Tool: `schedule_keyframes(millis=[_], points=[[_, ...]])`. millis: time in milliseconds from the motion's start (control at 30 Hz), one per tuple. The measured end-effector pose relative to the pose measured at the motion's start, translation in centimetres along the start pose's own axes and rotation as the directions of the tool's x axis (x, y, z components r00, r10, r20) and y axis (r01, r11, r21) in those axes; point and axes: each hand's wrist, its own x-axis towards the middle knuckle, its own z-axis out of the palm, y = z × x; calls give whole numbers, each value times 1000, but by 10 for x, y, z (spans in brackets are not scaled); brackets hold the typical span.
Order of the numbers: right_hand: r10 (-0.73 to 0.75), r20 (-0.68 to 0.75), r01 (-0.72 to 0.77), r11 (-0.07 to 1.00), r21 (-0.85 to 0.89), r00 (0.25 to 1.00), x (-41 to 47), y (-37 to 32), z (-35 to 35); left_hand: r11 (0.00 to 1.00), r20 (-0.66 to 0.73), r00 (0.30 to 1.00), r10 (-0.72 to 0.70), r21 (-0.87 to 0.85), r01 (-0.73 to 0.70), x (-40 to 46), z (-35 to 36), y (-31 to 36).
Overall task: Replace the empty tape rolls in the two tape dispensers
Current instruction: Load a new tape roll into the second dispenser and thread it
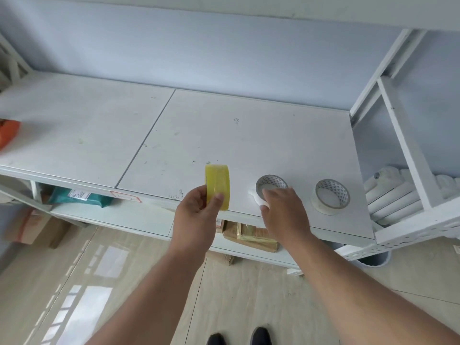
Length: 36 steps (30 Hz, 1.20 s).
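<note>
A yellow tape roll (217, 186) stands on edge just left of the frame's centre, lifted above the front edge of a white shelf (224, 135). The left hand (196, 210) pinches it, thumb on the near face and fingers curled behind. To its right, a grey-cored tape roll (270, 185) lies flat on the shelf; the right hand (281, 210) is on its near side with fingers bent down over the rim, but whether they actually grip it cannot be told. Further right, apart from both hands, a white tape roll (329, 196) lies flat near the shelf's front corner. At the right edge of the frame, white rolled tubes (393, 195) are stacked in a white rack. An orange package (8, 133) sits at the far left edge. Below the shelf, a teal parcel (77, 196) and brown bundles (249, 235) rest on a lower level.
</note>
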Motion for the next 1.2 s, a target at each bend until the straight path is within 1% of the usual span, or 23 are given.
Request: schedule_keyframes(millis=[33,67,100,133,167,200,233,300,367,467,533,633,833,1000,1133,1200], points=[[26,-22,-23,991,130,999,-7,-9,-9,1000,5,1000,-6,-25,7,-4,-4,2],[78,-29,-64,944,323,997,-16,-24,-21,999,11,1000,-11,-52,12,-9,-9,4],[133,-1,-112,842,528,991,-26,-41,-34,997,15,1000,-11,-80,12,-15,-14,7],[149,57,-147,709,689,987,-37,-61,-48,995,16,1000,-5,-104,7,-21,-21,10],[122,115,-165,583,796,986,-48,-81,-59,992,15,1000,5,-126,-3,-28,-28,14],[75,154,-171,486,857,985,-59,-100,-66,989,14,1000,15,-148,-12,-35,-36,17],[24,175,-169,417,893,984,-68,-118,-72,985,15,1000,23,-171,-21,-42,-44,21],[-58,158,-128,349,929,986,-82,-147,-79,975,6,999,42,-220,-39,-59,-63,30],[-115,126,-79,346,935,985,-92,-172,-85,962,-30,998,57,-264,-63,-76,-82,39],[-170,99,-23,399,917,981,-103,-208,-94,951,-108,991,81,-289,-110,-102,-112,46],[-212,81,17,424,905,974,-110,-228,-97,947,-190,976,106,-280,-158,-117,-130,49],[-290,78,65,453,889,954,-123,-253,-97,938,-337,935,110,-277,-210,-144,-151,53],[-454,130,76,409,910,882,-156,-292,-86,959,-527,841,123,-156,-238,-191,-182,39],[-556,151,95,388,917,817,-187,-335,-76,954,-624,768,142,-120,-274,-220,-220,28],[-631,168,114,381,918,757,-212,-379,-69,954,-692,704,158,-78,-291,-237,-264,17],[-662,176,114,371,922,728,-226,-403,-64,949,-719,678,155,-84,-305,-246,-289,10]])
